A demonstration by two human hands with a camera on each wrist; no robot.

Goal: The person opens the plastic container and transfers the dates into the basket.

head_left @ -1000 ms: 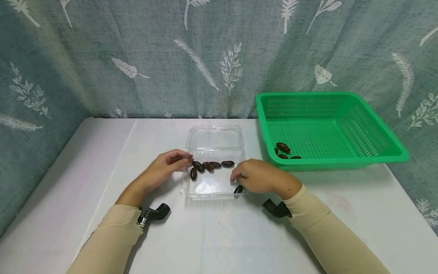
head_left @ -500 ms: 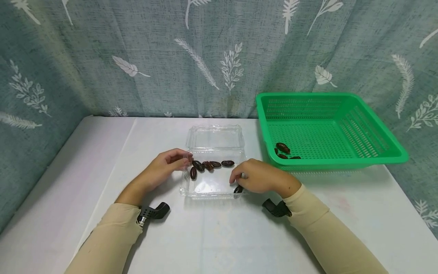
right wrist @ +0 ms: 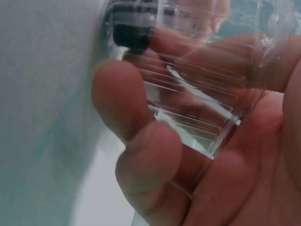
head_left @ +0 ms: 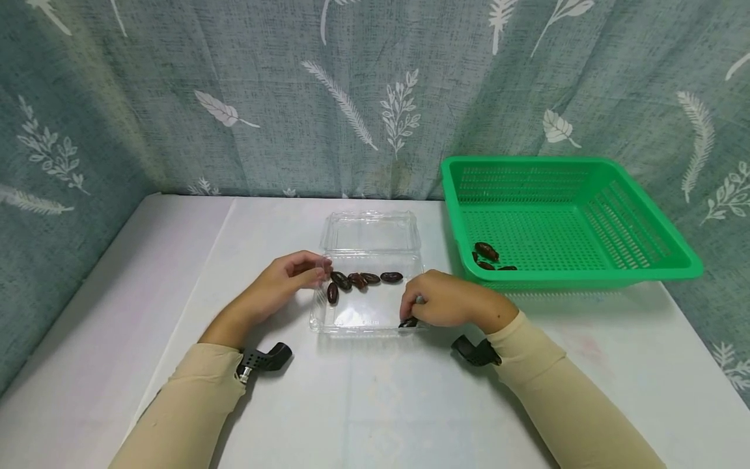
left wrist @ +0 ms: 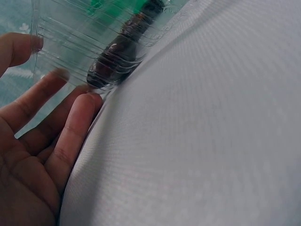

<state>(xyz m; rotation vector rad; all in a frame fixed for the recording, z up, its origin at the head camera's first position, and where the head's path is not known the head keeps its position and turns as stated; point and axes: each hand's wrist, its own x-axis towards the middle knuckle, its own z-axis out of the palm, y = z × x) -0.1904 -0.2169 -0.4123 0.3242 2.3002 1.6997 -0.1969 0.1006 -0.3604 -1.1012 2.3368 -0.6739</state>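
A clear plastic clamshell container [head_left: 368, 329] lies with its lid folded back. Inside, several dark brown dates [head_left: 391, 277] lie toward its far side and left end. At the container's left wall is my left hand [head_left: 293, 277], fingers loosely bent; its fingertips [left wrist: 84, 101] touch the plastic from outside in the left wrist view. My right hand [head_left: 442, 298] reaches over the right wall, thumb and forefinger pinching a date [head_left: 408, 322] in the near right corner. Seen from the right wrist, that date [right wrist: 129, 30] shows through the plastic, while other fingers [right wrist: 120, 94] curl outside the wall.
A green plastic basket [head_left: 592, 276] stands at the back right, with a few dates [head_left: 486, 251] in its near left corner. A white cloth [head_left: 369, 404] covers the table, and a patterned curtain [head_left: 263, 85] hangs behind it.
My right fingertips have come down and closed on the near right date, which they now partly cover. My left hand stays at the left wall.
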